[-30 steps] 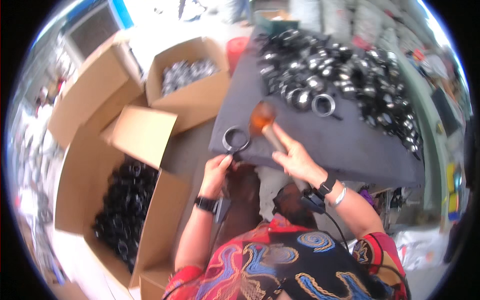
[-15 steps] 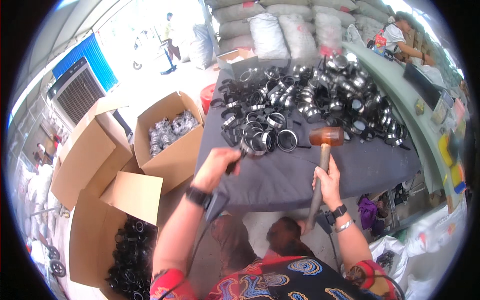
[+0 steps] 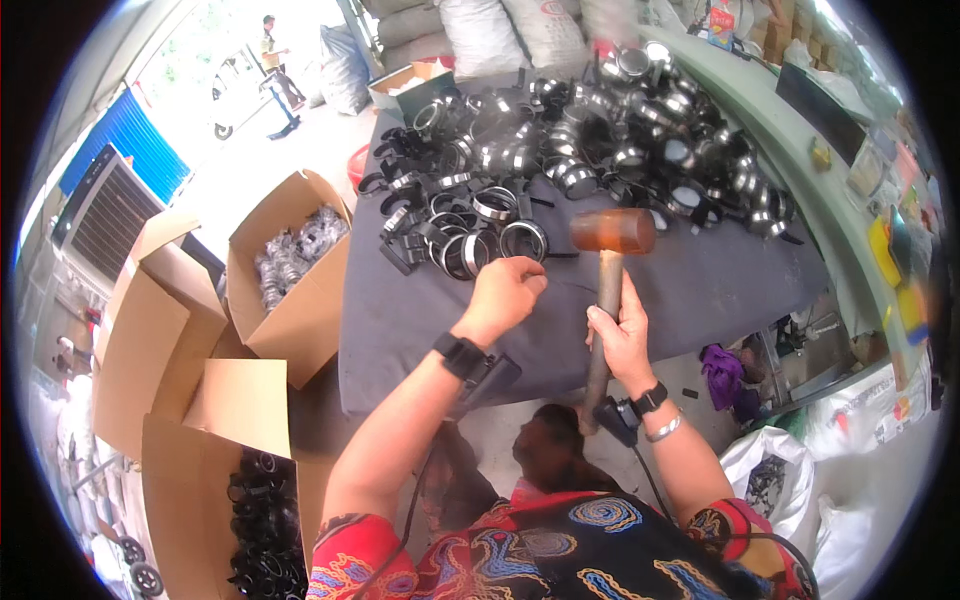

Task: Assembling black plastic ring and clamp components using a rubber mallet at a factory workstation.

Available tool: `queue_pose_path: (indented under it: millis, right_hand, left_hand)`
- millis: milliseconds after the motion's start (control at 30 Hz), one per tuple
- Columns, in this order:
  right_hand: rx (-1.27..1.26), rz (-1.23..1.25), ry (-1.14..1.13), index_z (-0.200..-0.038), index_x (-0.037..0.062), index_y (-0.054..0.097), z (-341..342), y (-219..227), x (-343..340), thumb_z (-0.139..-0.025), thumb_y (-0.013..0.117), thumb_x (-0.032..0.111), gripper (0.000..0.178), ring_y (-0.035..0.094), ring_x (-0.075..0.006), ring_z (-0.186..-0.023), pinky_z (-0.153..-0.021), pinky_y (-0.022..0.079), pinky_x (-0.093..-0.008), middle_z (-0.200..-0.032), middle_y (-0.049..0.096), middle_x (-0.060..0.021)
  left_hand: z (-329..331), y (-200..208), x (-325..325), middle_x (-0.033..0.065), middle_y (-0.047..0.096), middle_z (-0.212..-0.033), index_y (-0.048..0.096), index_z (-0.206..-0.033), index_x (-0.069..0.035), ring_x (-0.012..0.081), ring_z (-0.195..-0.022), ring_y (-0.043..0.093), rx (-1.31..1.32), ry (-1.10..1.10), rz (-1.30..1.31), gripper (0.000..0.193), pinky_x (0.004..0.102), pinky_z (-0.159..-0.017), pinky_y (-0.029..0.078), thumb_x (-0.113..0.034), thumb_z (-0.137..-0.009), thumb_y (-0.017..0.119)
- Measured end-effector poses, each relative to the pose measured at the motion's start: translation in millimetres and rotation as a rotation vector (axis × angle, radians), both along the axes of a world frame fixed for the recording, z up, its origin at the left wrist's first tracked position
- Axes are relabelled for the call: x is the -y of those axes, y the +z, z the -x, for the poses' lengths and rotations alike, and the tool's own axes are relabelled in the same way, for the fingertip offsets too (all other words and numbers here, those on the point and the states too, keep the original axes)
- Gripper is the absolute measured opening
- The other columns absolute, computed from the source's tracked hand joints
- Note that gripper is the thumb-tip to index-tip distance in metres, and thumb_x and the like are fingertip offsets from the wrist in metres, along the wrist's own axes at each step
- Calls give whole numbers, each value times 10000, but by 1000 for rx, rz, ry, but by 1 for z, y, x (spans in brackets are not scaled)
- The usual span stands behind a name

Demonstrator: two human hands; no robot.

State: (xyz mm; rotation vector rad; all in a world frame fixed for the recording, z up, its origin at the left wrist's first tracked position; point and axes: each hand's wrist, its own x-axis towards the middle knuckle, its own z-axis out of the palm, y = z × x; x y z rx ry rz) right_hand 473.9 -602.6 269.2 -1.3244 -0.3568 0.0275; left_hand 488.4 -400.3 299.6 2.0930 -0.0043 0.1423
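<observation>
In my right hand [image 3: 622, 335] is a mallet [image 3: 613, 232] with an amber-brown head and a wooden handle. My fingers are closed round the handle, with the head upright above the dark-covered table. My left hand [image 3: 503, 298] is over the table's near part, its fingers curled together just below a metal-banded black ring [image 3: 523, 241]. What those fingers hold, if anything, is hidden by the hand. Another silver-edged ring [image 3: 463, 256] lies to the left of it, at the near edge of a large pile of black and silver ring-shaped parts [image 3: 570, 140].
The table's grey cloth [image 3: 720, 285] shows on the right. At left stand cardboard boxes, one with wrapped parts [image 3: 300, 255], one with black parts [image 3: 268, 520]. A green counter [image 3: 740, 95] runs along the right, and a person [image 3: 270, 45] stands far off.
My left hand has moved right along the pile's near edge. The mallet stays raised in my right hand, its handle now more upright. The whole view has shifted, so the table sits further left.
</observation>
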Motion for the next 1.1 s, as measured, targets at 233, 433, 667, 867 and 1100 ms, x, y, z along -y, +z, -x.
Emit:
queue_pose_path:
  millis: [233, 433, 667, 867, 1100]
  right_hand:
    - [8, -14, -25, -1487, 50, 240, 4, -9, 4, -871, 584, 43, 706, 537, -75, -670, -544, 499, -231, -1063, 537, -56]
    - [-4, -10, -23, -1487, 45, 240, 5, -6, 3, -872, 582, 44, 703, 538, -72, -686, -550, 501, -236, -1049, 538, -48]
    - [19, -1, -26, -1487, 43, 240, 1, -11, 6, -872, 585, 52, 706, 539, -75, -686, -552, 501, -235, -1058, 536, -55]
    - [31, -45, -50, -1485, 35, 240, 0, -8, 5, -870, 582, 46, 703, 539, -78, -683, -550, 501, -236, -1082, 536, -66]
    - [51, 65, -88, -1463, 18, 283, -4, -16, -6, -855, 622, 40, 697, 541, -77, -710, -560, 501, -252, -1065, 547, -43]
  left_hand:
    - [-31, 17, 41, 127, 639, -830, 685, -918, -91, 309, -796, 631, 429, 121, -744, 169, 415, -715, 505, -81, -771, 602]
    - [-61, 58, 3, 90, 551, -1195, 719, -1010, -194, 297, -1179, 456, 174, -82, -1391, 228, 483, -936, 406, -176, -808, 615]
    - [-57, 58, -9, 64, 583, -1211, 701, -906, -138, 303, -1266, 439, 392, -287, -1232, 169, 529, -955, 395, -163, -739, 710]
    - [-58, 90, -16, 81, 670, -807, 634, -952, -35, 270, -822, 657, 321, -300, -795, 211, 383, -735, 508, -155, -792, 698]
    - [0, 98, -28, 64, 630, -716, 625, -836, 17, 156, -654, 621, 237, -3, -306, 244, 314, -590, 494, -222, -885, 635]
